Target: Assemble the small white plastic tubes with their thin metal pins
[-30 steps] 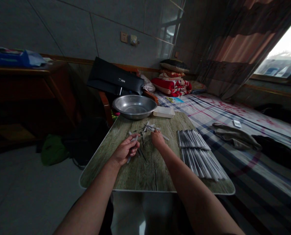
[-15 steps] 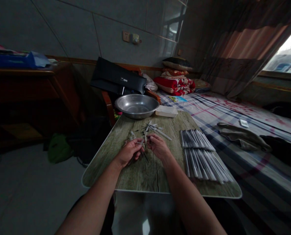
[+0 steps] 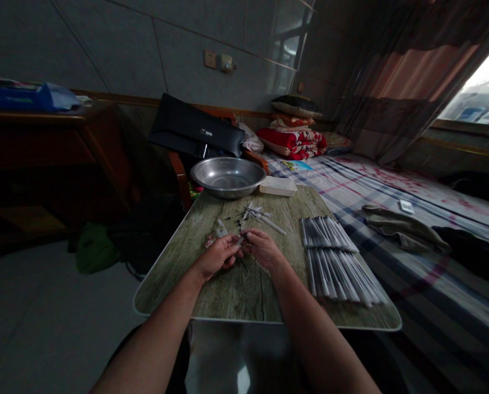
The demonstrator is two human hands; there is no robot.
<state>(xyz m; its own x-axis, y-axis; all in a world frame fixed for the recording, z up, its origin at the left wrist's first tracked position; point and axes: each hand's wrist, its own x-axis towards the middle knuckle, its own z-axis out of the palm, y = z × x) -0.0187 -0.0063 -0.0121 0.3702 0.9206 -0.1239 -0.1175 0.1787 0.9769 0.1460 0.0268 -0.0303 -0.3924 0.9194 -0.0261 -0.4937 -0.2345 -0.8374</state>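
My left hand (image 3: pixel 216 255) and my right hand (image 3: pixel 262 247) meet over the middle of a small wood-grain table (image 3: pixel 252 290). Both hands are closed in a pinch on a thin pale stick (image 3: pixel 240 239) held between them. Just beyond the hands lies a loose scatter of similar thin sticks (image 3: pixel 257 213) and dark thin pieces. To the right of my right hand, rows of finished pale sticks (image 3: pixel 334 257) lie side by side on the table.
A metal basin (image 3: pixel 228 177) and a shallow white tray (image 3: pixel 277 186) stand at the table's far end. A black case (image 3: pixel 195 131) rests on a chair behind. A bed with a striped sheet (image 3: pixel 392 219) and folded blankets (image 3: pixel 293 141) lies to the right, a dark wooden desk (image 3: pixel 42 142) to the left.
My right hand drew back from the loose sticks and came together with my left hand. Both now pinch one stick between them.
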